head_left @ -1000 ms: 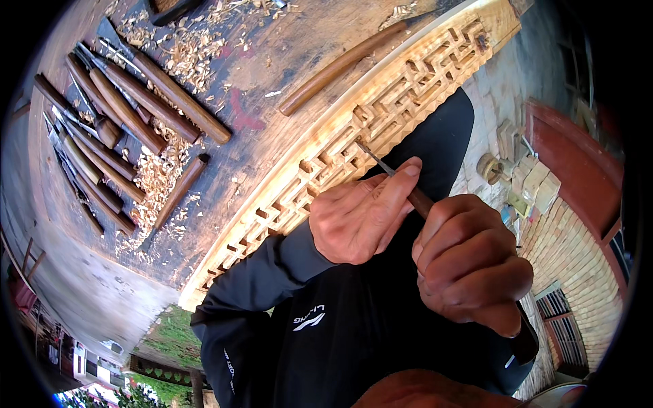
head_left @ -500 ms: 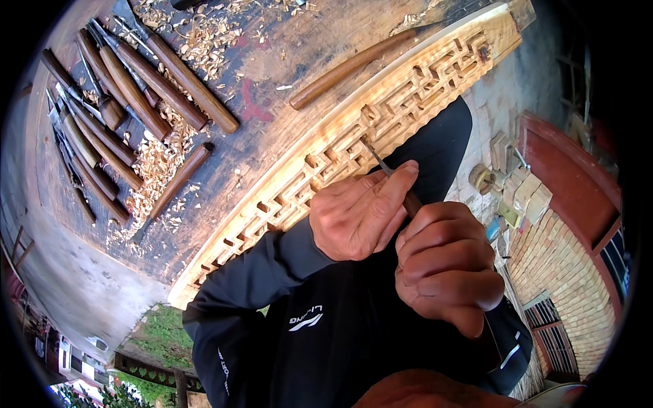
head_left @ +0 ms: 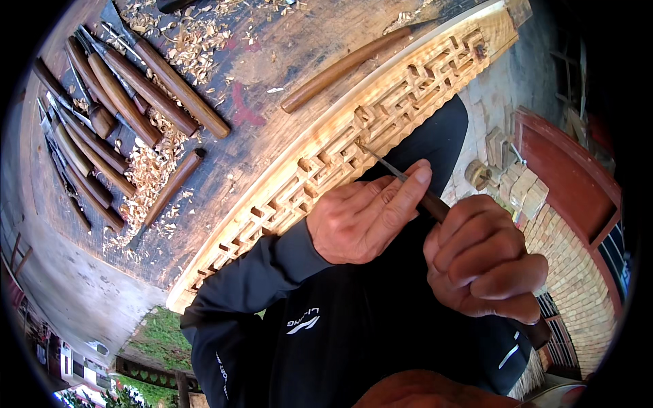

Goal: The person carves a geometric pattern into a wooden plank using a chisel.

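Observation:
A long pale wooden board [head_left: 340, 129] carved with an angular openwork pattern lies aslant along the near edge of the workbench. My right hand [head_left: 483, 262] is wrapped round the dark wooden handle of a carving chisel [head_left: 434, 204], whose butt end shows below my fist. My left hand [head_left: 364, 221] rests by the board's near edge, its fingers closed along the chisel's shank near the handle. The thin steel blade points up and left, and its tip meets the carved pattern about midway along the board.
Several wood-handled chisels [head_left: 129, 95] lie in a row at the left of the workbench [head_left: 265, 146], among wood shavings [head_left: 153, 160]. One single chisel [head_left: 173, 187] lies apart from them, and another [head_left: 347, 68] sits just behind the board. Wooden blocks [head_left: 520, 190] stand beyond at the right.
My right hand has moved right and slightly down, drawing the chisel back, so more of its blade and handle show. My left fingertips have shifted a little right. The view has shifted slightly.

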`<act>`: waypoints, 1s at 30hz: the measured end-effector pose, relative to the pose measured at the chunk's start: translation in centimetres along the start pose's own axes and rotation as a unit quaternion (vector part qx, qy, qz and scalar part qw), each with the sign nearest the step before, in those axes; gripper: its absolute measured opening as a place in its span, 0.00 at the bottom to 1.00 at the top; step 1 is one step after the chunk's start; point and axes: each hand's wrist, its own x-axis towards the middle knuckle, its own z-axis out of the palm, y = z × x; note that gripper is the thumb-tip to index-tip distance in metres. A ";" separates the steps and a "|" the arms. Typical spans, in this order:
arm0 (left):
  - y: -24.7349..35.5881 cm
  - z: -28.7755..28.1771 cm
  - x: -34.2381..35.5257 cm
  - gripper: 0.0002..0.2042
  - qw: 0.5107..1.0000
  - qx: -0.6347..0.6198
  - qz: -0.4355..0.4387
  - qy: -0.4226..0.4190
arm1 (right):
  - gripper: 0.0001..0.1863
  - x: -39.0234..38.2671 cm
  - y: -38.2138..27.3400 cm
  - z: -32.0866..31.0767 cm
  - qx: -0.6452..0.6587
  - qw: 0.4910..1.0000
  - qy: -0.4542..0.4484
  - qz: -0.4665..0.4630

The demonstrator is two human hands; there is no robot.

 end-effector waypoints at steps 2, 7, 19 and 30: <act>0.0 0.1 -0.3 0.34 1.000 0.003 -0.010 0.011 | 0.29 0.1 0.4 -0.1 0.010 1.000 -0.002 0.012; -0.1 0.5 -0.4 0.36 0.999 0.001 -0.020 0.037 | 0.28 0.6 0.8 0.5 0.040 0.999 0.015 0.034; 0.1 -0.3 -0.5 0.29 0.998 -0.006 -0.047 0.036 | 0.29 -0.3 1.1 3.5 -0.072 0.997 0.040 -0.015; 0.3 -0.2 0.2 0.27 0.999 0.014 -0.033 0.011 | 0.32 -1.6 2.4 1.0 -0.027 0.995 0.052 -0.077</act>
